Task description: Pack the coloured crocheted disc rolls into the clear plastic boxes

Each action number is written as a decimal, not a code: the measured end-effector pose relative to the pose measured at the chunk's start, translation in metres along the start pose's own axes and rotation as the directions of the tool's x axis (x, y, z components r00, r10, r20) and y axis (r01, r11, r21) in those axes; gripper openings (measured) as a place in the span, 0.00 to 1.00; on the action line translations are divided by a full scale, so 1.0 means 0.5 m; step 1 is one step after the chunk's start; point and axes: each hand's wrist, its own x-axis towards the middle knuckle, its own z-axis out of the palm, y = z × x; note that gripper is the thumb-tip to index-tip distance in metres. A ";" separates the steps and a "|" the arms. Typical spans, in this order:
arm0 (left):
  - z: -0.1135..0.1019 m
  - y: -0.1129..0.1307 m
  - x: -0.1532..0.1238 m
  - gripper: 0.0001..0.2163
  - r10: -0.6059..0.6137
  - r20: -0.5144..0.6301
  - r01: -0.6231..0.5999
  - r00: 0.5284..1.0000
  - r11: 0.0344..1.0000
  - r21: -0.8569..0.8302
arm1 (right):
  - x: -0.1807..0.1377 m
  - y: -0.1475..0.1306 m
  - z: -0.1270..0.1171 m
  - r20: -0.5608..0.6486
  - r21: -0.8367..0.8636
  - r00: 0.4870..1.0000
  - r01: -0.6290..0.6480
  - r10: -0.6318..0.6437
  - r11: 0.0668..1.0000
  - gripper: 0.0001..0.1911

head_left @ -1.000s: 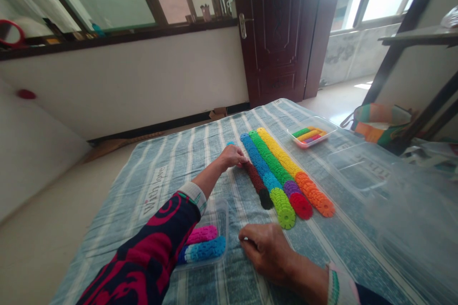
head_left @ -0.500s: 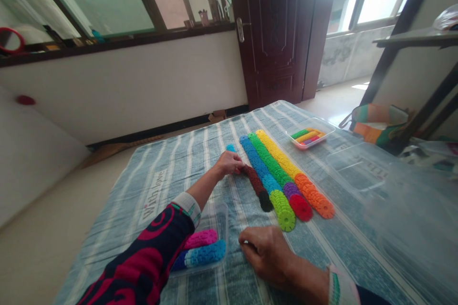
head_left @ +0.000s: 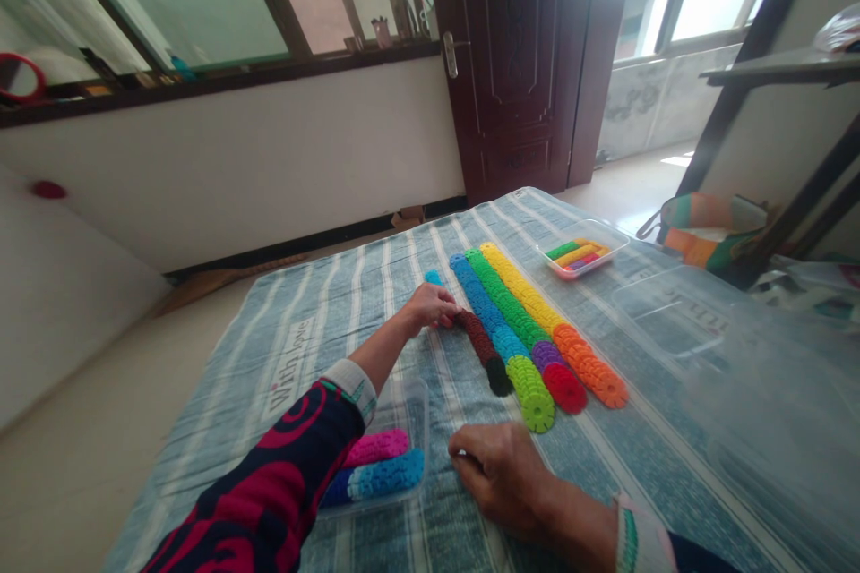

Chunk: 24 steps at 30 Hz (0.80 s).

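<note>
Long rows of stacked plastic discs lie side by side on a striped blue cloth (head_left: 315,322): a dark red and black row (head_left: 482,347), a blue row (head_left: 485,304), a green row (head_left: 514,313) and a yellow-to-orange row (head_left: 551,322). My left hand (head_left: 430,306) reaches out with its fingers closed on the far end of the dark red row, beside a small light blue stack (head_left: 434,277). My right hand (head_left: 501,470) rests near me on the cloth, fingers curled, what they hold hidden.
A clear tray (head_left: 413,403) with pink and blue disc rows sits under my left forearm. Another small tray (head_left: 583,249) of coloured rows stands at the far right. Large clear plastic containers (head_left: 678,322) fill the right side. A dark wooden door (head_left: 517,63) stands behind.
My left hand drew back slightly toward me along the dark red row. My right hand stayed put. The camera shifted a little.
</note>
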 end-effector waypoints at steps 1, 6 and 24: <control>0.000 0.000 0.000 0.03 -0.005 0.002 0.005 1.000 1.000 -0.006 | 0.000 0.000 0.000 0.000 -0.002 1.000 0.000 0.000 1.000 0.06; -0.001 -0.001 0.002 0.04 -0.026 -0.005 0.026 1.000 0.999 -0.025 | 0.001 0.000 -0.001 -0.002 -0.010 1.000 0.006 -0.006 1.000 0.06; 0.002 -0.003 0.005 0.04 -0.026 -0.101 0.028 0.994 0.999 0.017 | -0.002 0.002 -0.001 -0.001 0.015 1.000 0.000 0.000 1.000 0.06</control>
